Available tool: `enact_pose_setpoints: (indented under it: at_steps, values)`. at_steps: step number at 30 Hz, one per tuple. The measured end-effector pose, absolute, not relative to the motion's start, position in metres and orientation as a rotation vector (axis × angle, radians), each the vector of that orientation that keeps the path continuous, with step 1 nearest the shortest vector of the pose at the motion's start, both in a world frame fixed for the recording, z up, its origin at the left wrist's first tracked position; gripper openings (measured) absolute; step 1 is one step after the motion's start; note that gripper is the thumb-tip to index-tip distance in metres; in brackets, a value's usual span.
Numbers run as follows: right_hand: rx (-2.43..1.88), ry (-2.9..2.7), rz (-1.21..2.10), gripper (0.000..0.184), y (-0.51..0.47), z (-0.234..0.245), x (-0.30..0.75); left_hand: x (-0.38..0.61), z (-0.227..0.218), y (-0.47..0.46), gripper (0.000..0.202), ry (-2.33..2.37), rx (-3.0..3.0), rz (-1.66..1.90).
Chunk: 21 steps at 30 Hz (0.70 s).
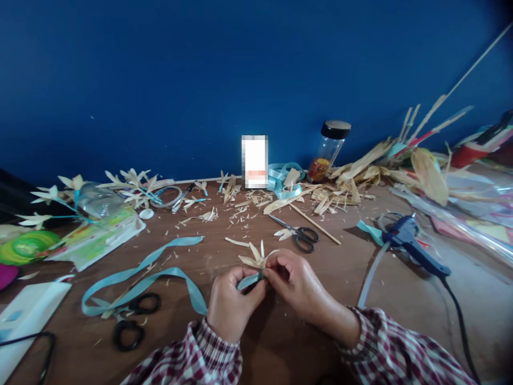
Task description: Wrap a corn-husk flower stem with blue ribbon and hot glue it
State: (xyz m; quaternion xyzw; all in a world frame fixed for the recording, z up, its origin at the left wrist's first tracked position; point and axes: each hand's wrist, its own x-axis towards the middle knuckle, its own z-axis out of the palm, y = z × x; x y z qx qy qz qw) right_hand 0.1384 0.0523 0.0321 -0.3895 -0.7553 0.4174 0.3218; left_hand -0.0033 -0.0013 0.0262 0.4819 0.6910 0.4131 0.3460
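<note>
My left hand (231, 302) and my right hand (298, 286) meet low in the middle of the view over a brown table (340, 272). Both are closed in a pinch. Between them sits a small pale husk flower (256, 258) with pointed petals, and my right fingers pinch its base. My left fingers grip the light blue ribbon (136, 280) where it wraps the flower's stem. The ribbon's long loop trails off to the left across the table.
Black scissors (132, 321) lie at lower left, another pair (298, 234) beyond the flower. A blue glue gun (412, 243) rests at right. Finished husk flowers (128, 184), husk scraps (340, 195), a black-lidded jar (328, 152) and a ribbon roll (282, 179) line the back.
</note>
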Motion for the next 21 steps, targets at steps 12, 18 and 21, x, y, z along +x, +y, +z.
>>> enact_pose_setpoints:
  at_steps: [12, 18, 21]
  values:
    - [-1.065, -1.988, 1.069, 0.006, 0.048, 0.035, 0.14, -0.01, 0.02, -0.003, 0.02, 1.772, 1.386, 1.032]
    - [-1.054, -1.888, 1.249, 0.006, 0.049, 0.033, 0.139, -0.017, 0.021, -0.001, 0.022, 1.704, 1.373, 1.061]
    - [-1.079, -1.813, 1.372, 0.011, 0.048, 0.03, 0.137, -0.021, 0.021, 0.001, 0.021, 1.715, 1.408, 1.066]
